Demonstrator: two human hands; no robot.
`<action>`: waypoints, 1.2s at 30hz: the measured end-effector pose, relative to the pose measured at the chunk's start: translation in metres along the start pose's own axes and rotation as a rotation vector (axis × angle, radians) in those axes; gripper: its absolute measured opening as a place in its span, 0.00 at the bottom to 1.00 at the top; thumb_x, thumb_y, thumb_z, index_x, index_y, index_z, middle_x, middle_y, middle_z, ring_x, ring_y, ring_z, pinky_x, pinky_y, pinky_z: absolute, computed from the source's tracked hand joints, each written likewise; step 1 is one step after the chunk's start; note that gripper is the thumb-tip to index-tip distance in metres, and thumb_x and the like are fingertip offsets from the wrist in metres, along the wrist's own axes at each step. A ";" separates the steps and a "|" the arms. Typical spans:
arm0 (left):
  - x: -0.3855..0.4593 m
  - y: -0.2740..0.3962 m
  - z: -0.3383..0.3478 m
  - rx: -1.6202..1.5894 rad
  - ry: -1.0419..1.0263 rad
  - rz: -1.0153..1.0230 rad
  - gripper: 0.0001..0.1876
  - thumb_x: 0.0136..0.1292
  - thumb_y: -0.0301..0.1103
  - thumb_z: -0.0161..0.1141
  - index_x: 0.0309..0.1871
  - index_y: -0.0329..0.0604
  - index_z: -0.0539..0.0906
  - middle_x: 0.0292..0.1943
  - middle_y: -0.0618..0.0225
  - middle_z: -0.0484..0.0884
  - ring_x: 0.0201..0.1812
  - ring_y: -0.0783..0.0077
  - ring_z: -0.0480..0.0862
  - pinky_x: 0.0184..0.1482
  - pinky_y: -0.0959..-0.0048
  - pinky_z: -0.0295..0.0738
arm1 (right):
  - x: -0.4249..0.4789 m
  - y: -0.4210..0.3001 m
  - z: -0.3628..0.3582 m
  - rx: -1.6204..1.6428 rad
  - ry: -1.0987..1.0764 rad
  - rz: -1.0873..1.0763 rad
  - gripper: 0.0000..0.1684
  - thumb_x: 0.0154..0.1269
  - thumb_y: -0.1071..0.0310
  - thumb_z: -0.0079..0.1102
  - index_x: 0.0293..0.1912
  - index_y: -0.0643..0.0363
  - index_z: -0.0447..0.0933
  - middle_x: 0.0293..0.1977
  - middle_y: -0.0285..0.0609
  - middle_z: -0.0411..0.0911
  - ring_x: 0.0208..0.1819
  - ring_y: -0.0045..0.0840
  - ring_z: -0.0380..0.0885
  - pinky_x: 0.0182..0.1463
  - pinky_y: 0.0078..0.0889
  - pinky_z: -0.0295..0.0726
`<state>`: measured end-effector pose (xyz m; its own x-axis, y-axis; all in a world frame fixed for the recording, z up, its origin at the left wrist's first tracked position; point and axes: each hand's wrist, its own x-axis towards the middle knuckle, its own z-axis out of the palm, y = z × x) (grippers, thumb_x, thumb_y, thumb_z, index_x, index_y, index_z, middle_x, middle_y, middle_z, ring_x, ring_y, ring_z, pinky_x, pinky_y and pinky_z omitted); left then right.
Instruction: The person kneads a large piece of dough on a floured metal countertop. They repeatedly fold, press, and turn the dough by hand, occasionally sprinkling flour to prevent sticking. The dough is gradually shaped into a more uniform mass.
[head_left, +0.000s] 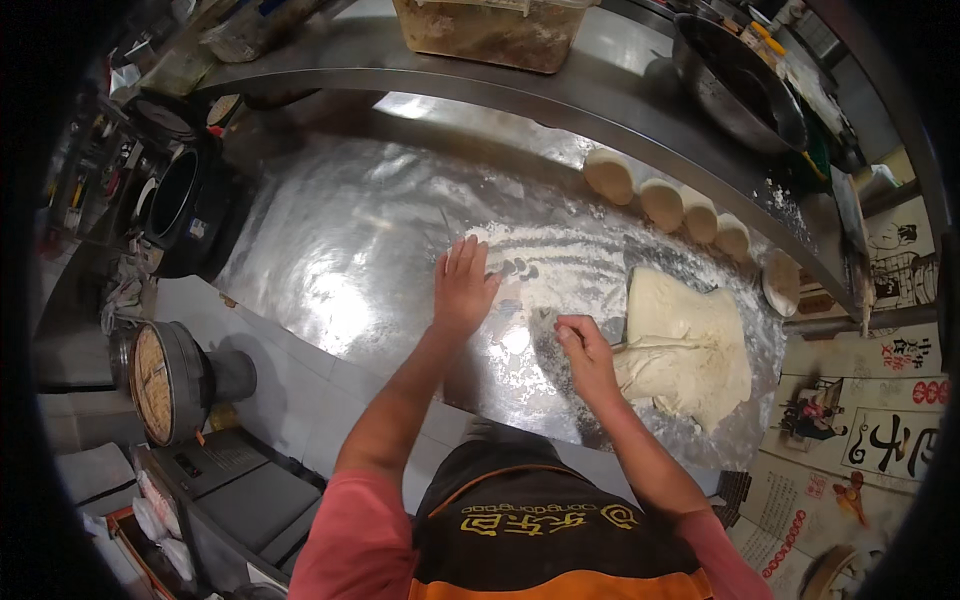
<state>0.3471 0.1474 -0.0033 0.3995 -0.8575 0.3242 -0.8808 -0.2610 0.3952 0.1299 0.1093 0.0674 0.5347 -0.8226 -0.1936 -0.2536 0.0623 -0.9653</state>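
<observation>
My left hand (463, 289) is over the floured part of a shiny metal worktable (300, 225), palm down, with the thumb apart from the fingers. Whether it presses on the metal cannot be told. My right hand (591, 358) is just left of a large slab of pale dough (686, 345), its fingers curled in and the thumb against them. No object shows in it, though the inside of the fist is hidden. The dough is folded and creased across its middle, with a ragged near edge. White flour (555, 259) lies in streaks between my left hand and the dough.
Several rounded pale pieces (607, 177) line the table's back right, below a raised metal shelf (480, 94). On the shelf are a plastic tub (491, 34) and a metal bowl (739, 82). A black cooker-like pot (180, 195) stands at the left end. A round steamer-like container (161, 382) is lower left.
</observation>
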 end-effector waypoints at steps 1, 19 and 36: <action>-0.005 -0.007 0.000 0.007 -0.045 0.043 0.26 0.61 0.42 0.57 0.61 0.42 0.69 0.64 0.58 0.66 0.65 0.56 0.63 0.66 0.52 0.52 | 0.001 0.002 0.004 0.013 -0.002 0.009 0.14 0.69 0.64 0.50 0.47 0.63 0.73 0.36 0.38 0.76 0.38 0.18 0.71 0.45 0.22 0.70; 0.004 0.042 -0.076 -2.220 -0.122 -1.031 0.30 0.70 0.55 0.35 0.66 0.43 0.64 0.64 0.62 0.67 0.64 0.62 0.67 0.65 0.66 0.61 | 0.093 -0.026 0.120 -0.467 0.220 -0.478 0.27 0.69 0.54 0.43 0.58 0.66 0.66 0.56 0.57 0.65 0.57 0.44 0.65 0.63 0.39 0.60; 0.000 0.015 -0.077 -2.022 -0.179 -0.804 0.31 0.71 0.55 0.35 0.68 0.40 0.62 0.66 0.62 0.65 0.66 0.65 0.64 0.67 0.65 0.53 | 0.131 0.009 0.124 -0.567 0.026 -0.483 0.23 0.68 0.55 0.44 0.54 0.62 0.70 0.60 0.50 0.59 0.61 0.42 0.58 0.62 0.44 0.58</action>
<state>0.3539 0.1778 0.0687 0.3165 -0.8858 -0.3393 0.8457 0.1015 0.5239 0.2976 0.0724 0.0116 0.6743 -0.6983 0.2402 -0.3759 -0.6046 -0.7023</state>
